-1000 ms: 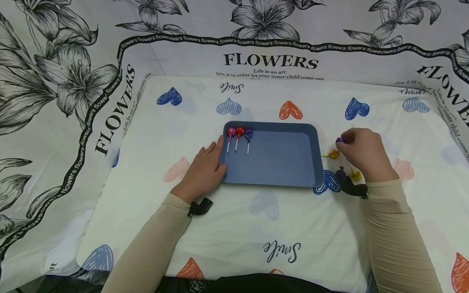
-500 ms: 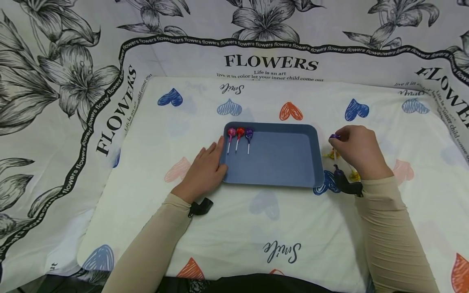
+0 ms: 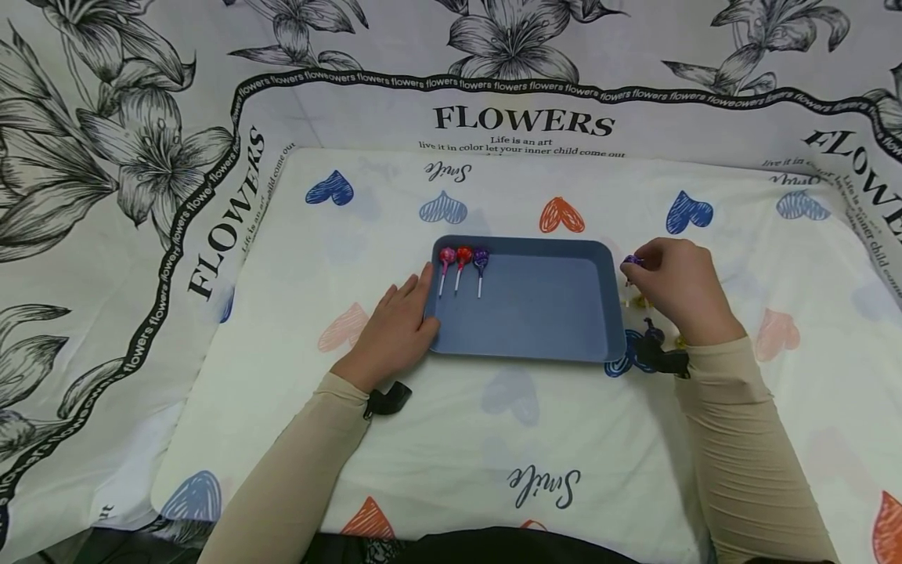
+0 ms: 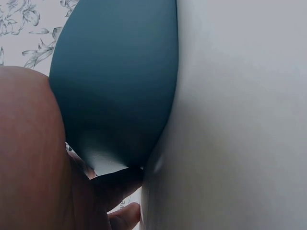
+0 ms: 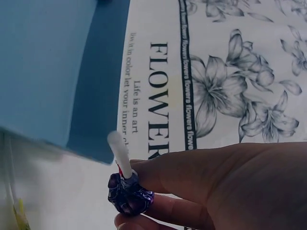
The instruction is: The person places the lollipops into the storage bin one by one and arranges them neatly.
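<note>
A purple-wrapped lollipop (image 5: 129, 196) is pinched by its candy end between the thumb and fingers of my right hand (image 3: 687, 286), just off the tray's right side. Its white stick points toward the camera in the right wrist view. My left hand (image 3: 395, 333) lies with fingers extended against the left edge of the blue tray (image 3: 543, 305). Inside that tray, at the upper left, three lollipops stand in a row, sticks toward me: a pink lollipop (image 3: 447, 256), a red lollipop (image 3: 464, 255) and a purple lollipop (image 3: 481, 258).
Yellow lollipops (image 3: 639, 301) lie on the cloth right of the tray, partly hidden under my right hand. A dark purple lollipop (image 3: 651, 329) is near them by the black wrist camera (image 3: 665, 359). A heart-printed white cloth (image 3: 437, 439) covers the table.
My right hand has moved left toward the tray, carrying the purple lollipop up to its right edge. The left hand stays at the tray's left edge.
</note>
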`<state>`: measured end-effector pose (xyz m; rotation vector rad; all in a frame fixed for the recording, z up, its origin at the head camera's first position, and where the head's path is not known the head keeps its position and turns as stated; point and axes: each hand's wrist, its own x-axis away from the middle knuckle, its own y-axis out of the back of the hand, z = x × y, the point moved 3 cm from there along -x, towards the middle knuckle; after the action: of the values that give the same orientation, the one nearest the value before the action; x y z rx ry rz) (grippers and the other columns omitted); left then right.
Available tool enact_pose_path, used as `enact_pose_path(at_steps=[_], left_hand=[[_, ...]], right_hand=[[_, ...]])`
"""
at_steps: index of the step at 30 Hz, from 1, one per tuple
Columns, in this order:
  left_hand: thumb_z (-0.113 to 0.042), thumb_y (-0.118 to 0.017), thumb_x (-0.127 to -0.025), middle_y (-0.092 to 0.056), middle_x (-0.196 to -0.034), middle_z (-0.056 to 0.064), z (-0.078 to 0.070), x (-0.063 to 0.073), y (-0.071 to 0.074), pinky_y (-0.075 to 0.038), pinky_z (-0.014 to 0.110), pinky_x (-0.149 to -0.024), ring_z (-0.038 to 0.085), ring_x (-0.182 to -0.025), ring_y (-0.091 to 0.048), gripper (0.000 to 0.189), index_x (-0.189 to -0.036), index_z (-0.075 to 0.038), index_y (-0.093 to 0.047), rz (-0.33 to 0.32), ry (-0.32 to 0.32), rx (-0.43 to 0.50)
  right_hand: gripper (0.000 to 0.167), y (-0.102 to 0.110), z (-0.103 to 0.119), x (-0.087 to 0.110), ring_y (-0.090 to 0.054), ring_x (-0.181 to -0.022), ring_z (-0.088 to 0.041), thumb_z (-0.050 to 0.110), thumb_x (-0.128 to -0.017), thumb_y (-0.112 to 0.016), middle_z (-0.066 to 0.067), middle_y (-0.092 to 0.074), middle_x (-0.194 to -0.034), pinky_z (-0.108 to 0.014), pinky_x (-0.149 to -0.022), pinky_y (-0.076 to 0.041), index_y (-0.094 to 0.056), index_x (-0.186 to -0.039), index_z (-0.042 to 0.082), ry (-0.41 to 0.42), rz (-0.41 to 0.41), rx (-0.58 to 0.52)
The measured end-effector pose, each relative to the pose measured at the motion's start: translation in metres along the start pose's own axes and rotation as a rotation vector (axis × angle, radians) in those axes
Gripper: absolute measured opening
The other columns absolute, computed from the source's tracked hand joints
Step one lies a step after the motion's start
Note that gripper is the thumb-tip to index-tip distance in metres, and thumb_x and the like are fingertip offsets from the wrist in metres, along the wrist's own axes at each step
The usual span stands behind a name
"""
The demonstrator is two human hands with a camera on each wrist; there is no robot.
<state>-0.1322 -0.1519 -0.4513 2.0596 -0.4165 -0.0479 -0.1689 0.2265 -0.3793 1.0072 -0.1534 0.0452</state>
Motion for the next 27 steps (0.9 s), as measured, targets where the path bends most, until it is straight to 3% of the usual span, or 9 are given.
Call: enact_pose_path(at_steps=[5,12,27], left_hand=[[-0.027,-0.041,-0.102,-0.026,-0.173,0.010,0.001,-0.001,-0.001,-0.007,0.049,-0.132,0.027,-0.162,-0.018,0.079,-0.170,-0.013,-0.005,-0.004,-0.003,-0.004],[-0.027,-0.041,-0.103,-0.026,-0.173,0.009,0.001,0.000,-0.001,-0.008,0.048,-0.132,0.027,-0.162,-0.018,0.078,-0.170,-0.013,-0.005,0.000,-0.003,-0.007],[-0.026,-0.042,-0.102,-0.025,-0.173,0.008,0.002,-0.001,-0.001,-0.008,0.048,-0.132,0.026,-0.162,-0.018,0.078,-0.170,-0.012,-0.006,0.000,0.001,-0.008]], right_hand=[[0.040,-0.004,0.007,-0.002,-0.068,-0.090,-0.038,0.026,-0.102,-0.066,-0.030,-0.070,-0.109,-0.039,-0.066,-0.059,-0.069,-0.121,-0.009,0.012,-0.014,-0.024],[0.038,-0.012,0.016,-0.005,-0.066,-0.090,-0.038,0.025,-0.100,-0.067,-0.028,-0.070,-0.107,-0.045,-0.070,-0.058,-0.070,-0.119,-0.008,0.050,-0.035,-0.005],[0.036,-0.024,0.036,-0.013,-0.068,-0.092,-0.038,0.024,-0.099,-0.070,-0.028,-0.073,-0.108,-0.054,-0.079,-0.059,-0.072,-0.115,-0.008,0.090,0.014,-0.020]])
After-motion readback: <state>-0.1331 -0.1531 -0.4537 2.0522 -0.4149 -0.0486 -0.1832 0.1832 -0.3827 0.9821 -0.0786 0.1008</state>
